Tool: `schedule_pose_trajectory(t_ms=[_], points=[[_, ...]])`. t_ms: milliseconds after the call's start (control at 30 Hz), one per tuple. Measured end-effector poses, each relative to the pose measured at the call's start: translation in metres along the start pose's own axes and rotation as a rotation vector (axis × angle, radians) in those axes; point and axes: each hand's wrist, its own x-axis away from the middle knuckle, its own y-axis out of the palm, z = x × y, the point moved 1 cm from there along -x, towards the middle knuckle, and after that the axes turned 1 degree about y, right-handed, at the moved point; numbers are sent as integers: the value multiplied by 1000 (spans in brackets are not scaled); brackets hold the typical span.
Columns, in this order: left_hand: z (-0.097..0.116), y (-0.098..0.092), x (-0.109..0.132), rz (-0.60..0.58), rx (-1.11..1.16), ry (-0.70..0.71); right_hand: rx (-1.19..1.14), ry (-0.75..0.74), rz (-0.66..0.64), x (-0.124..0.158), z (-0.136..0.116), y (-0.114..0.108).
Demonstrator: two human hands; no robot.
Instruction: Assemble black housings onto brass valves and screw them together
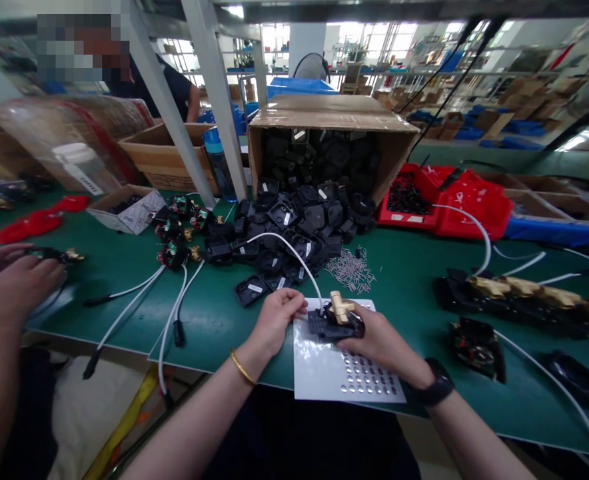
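Note:
My right hand (382, 337), with a black watch at the wrist, is wrapped round a black plastic housing (322, 327). A brass T-shaped fitting (342, 307) sits on top of it, and a white cable (299, 257) arches up from its left side. Thumb and fingertips of my left hand (273, 323) are pinched together just left of the housing; whatever they hold is too small to make out. Under both lies a white sheet (314, 377) bearing rows of small round silvery dots (369, 381).
Black housings (284, 213) spill from a cardboard box (332, 112) beyond a heap of screws (352, 270). At right stand red bins (474, 203) and a row of brass-fitted assemblies (524, 293). A co-worker's hands (22, 277) handle a similar part at left.

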Motion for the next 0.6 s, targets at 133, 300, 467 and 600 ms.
schedule_pose_trajectory(t_ms=[133, 300, 467, 600], points=[[-8, 10, -19, -90, -194, 36, -1, -4, 1, 0, 1, 2], [2, 6, -24, -255, -382, 177, -29, -7, -1, -1, 1, 4], [16, -1, -16, -319, -531, 318, -32, 11, 4, -3, 14, 10], [10, 1, -15, -284, -644, 373, -51, 52, 31, -5, 50, 26]])
